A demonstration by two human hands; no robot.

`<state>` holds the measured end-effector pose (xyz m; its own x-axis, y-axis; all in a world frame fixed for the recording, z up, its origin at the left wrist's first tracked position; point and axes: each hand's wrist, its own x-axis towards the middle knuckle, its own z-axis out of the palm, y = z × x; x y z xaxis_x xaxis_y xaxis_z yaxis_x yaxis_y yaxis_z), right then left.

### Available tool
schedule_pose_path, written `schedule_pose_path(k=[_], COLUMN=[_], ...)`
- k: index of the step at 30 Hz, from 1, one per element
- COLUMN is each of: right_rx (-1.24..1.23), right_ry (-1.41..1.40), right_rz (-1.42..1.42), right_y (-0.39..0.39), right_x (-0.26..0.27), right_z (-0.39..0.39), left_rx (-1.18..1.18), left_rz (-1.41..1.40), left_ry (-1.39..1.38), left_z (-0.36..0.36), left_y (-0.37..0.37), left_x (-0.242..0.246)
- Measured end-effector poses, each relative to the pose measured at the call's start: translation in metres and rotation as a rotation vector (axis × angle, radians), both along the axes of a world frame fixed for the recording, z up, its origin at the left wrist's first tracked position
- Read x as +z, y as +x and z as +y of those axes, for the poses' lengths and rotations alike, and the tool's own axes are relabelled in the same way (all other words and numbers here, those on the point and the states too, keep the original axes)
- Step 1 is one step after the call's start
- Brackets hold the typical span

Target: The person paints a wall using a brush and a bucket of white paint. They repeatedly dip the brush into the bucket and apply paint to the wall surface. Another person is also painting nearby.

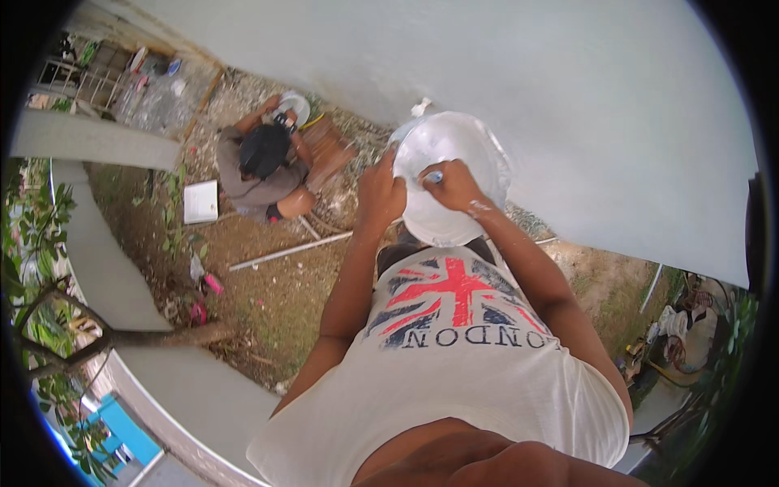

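Observation:
A large round, light-coloured basin (447, 225) stands before me, tilted, close to the pale wall. My left hand (381, 192) grips its left rim, thumb on the inner side. Over the inside of the basin, my right hand (451, 185) is closed around a small bluish-clear object (434, 176), whose kind I cannot tell. Whitish smears mark my right wrist. What lies under the basin is mostly hidden.
A pale wall (548, 91) rises beyond the basin. At the left a co-worker (261, 164) crouches with a smaller round container (295, 109). White pipes (292, 249) and a white square object (201, 202) lie on the ground. A tree branch (152, 338) reaches in from the left.

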<state>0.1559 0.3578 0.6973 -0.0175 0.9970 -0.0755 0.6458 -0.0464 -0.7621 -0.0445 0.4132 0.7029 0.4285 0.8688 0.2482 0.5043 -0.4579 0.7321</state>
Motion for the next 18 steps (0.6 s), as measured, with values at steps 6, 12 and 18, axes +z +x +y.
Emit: schedule_pose_path(k=[6, 12, 18], right_rx=[-0.077, 0.061, -0.034], right_ry=[0.181, 0.168, 0.115], right_rz=[-0.207, -0.156, -0.127], right_y=[0.002, 0.006, 0.016], right_x=[-0.018, -0.027, -0.026], right_z=[-0.006, -0.011, -0.015], left_rx=[0.027, -0.002, -0.051], left_rz=[0.018, 0.103, 0.033], left_ry=[-0.059, -0.142, -0.11], left_z=[-0.001, 0.003, 0.007], left_y=[0.007, 0.014, 0.021], left_x=[-0.01, -0.02, -0.026])
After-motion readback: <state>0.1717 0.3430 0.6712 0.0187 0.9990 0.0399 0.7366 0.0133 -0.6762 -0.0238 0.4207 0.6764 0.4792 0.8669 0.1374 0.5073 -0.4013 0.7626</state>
